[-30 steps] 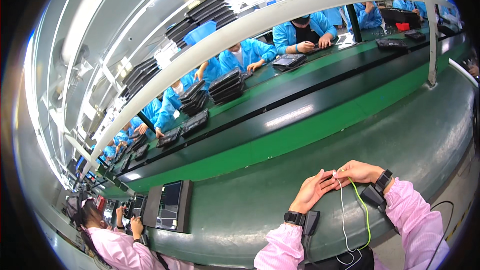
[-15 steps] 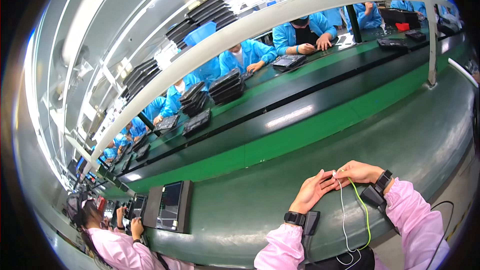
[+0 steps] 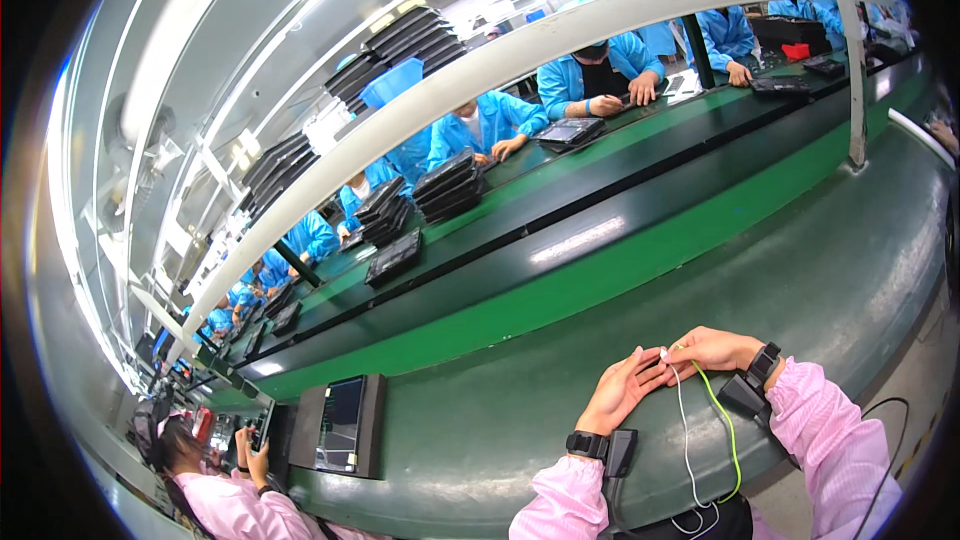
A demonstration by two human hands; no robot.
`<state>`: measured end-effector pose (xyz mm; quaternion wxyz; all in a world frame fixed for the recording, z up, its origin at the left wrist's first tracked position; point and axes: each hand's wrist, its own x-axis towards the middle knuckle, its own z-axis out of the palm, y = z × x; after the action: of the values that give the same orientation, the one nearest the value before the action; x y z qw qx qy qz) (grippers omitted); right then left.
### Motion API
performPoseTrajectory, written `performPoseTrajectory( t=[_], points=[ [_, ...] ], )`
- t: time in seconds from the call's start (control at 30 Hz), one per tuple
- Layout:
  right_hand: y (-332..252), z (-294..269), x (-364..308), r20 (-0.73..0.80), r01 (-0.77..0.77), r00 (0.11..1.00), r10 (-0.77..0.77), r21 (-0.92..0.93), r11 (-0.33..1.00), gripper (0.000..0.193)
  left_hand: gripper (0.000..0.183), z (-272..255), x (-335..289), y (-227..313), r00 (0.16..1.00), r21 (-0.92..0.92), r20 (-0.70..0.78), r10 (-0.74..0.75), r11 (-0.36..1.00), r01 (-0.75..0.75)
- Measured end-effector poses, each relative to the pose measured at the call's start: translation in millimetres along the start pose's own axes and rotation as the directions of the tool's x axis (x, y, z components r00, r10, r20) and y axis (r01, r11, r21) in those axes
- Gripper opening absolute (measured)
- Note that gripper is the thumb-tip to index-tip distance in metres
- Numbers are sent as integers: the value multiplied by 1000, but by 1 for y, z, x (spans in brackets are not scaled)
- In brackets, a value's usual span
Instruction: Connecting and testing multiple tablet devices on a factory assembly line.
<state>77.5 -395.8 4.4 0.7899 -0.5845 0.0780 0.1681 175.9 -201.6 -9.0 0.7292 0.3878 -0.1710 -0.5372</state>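
My right hand is closed in a pinch, with a thin white cord and a yellow-green cord hanging from its fingertips. A small white end piece shows at those fingertips; its kind is too small to make out. Palm up, my left hand lies beside it with fingers stretched out, their tips touching or nearly touching the white piece. Both cords drop over the green bench's near edge to a dark surface at my lap, where the white one loops. Black straps with dark boxes circle both my wrists.
The green bench curves around me. On its left lies a dark flat-screen device in a black tray, beside a pink-sleeved person holding a device. Beyond a white rail, people in blue work along a line with stacked black trays.
My hands stay almost in place; the left fingers have spread slightly. The pink-sleeved person has lifted a device. Across the line, one blue-clad person's raised hand has come down. The view has shifted slightly.
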Motion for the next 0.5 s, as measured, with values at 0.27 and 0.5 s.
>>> performPoseTrajectory(
  t=[0.27,0.5],
  points=[
    [0,0,1,-13,-4,1000,4,-23,1000,30,46,-8,2,-5,1000,3,5,10,1000,-10],
    [4,-6,3,41,-17,999,15,49,999,32,33,30,-12,24,943,154,-277,184,977,-145]
  ],
)
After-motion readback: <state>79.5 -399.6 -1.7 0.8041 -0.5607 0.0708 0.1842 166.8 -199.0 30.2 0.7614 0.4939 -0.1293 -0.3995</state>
